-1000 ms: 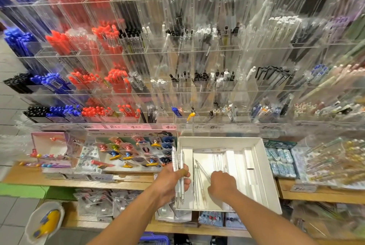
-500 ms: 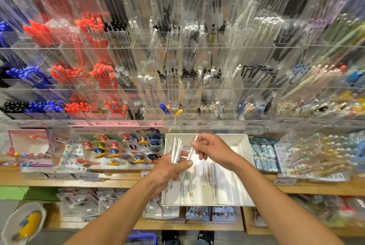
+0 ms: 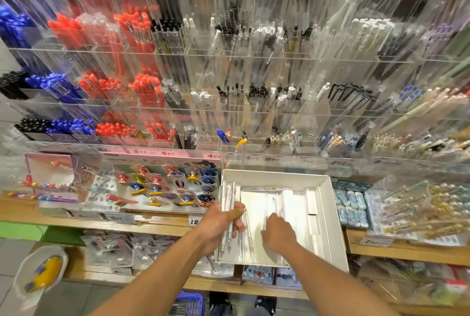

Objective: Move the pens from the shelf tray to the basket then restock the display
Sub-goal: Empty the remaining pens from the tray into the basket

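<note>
A white shelf tray (image 3: 328, 214) sits on the wooden shelf below the pen display. A few clear pens (image 3: 273, 203) still lie loose on its floor. My left hand (image 3: 220, 224) is at the tray's left edge, closed around a bundle of clear pens (image 3: 230, 194) that stands upright out of the fist. My right hand (image 3: 278, 233) is down inside the tray, palm down, fingers curled over the loose pens; I cannot see whether it grips any. A blue basket (image 3: 189, 303) shows partly at the bottom, between my arms.
The clear acrylic display (image 3: 254, 102) above holds rows of red, blue, black and clear pens. Carded clips (image 3: 167, 186) lie left of the tray, boxed erasers (image 3: 352, 203) and bagged pens (image 3: 422, 211) to its right. A white and yellow dish (image 3: 40, 272) sits low left.
My right hand lifted a pen from the tray up to the bundle in my left hand, then dropped back into the tray. The left hand stayed by the tray's left edge with its bundle.
</note>
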Demonstrator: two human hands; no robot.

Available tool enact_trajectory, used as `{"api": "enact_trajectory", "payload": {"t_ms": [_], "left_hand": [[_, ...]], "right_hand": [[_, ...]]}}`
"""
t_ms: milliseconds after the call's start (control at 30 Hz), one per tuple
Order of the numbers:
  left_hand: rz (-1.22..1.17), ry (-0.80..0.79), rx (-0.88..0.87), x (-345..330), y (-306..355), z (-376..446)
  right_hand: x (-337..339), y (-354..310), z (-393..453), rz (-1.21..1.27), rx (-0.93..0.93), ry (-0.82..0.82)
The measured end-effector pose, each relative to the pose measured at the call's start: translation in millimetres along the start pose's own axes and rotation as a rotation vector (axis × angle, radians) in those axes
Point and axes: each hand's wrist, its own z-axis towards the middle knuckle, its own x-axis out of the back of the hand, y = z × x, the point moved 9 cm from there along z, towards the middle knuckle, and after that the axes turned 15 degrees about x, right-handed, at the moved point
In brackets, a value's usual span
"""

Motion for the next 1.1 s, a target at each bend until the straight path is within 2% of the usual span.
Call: {"api": "enact_trajectory", "payload": {"t_ms": [167,333,433,533,633,767,900,1000,1100], "left_hand": [[-0.039,-0.022,0.020,-1,-3,-1],[0.001,0.081,0.018,6,-7,-6],[0.005,0.103,-0.003,8,-9,-9],[0.008,0.110,-0.021,10,-10,-11],[0.027,0.132,-0.028,13,-9,-11],[0.080,0.177,-0.052,14,1,-13],[0.270,0.211,-0.128,2,21,-18],[0.508,0.245,-0.218,-11,34,-21],[0.527,0.215,-0.201,-18,33,-17]], "right_hand": [[2,-7,0,-0.043,-0.036,-0.023],[6,7,-3,0.085,-0.208,0.111],[7,7,-2,0.086,-0.232,0.140],[8,3,0,0.078,-0.189,0.081],[23,4,-3,0.133,-0.111,0.115],[55,-3,-21,0.285,0.103,0.201],[104,-31,-41,0.282,0.375,0.182],[131,-48,-47,0.491,0.451,0.182],[134,-54,-43,0.768,0.431,0.180]]}}
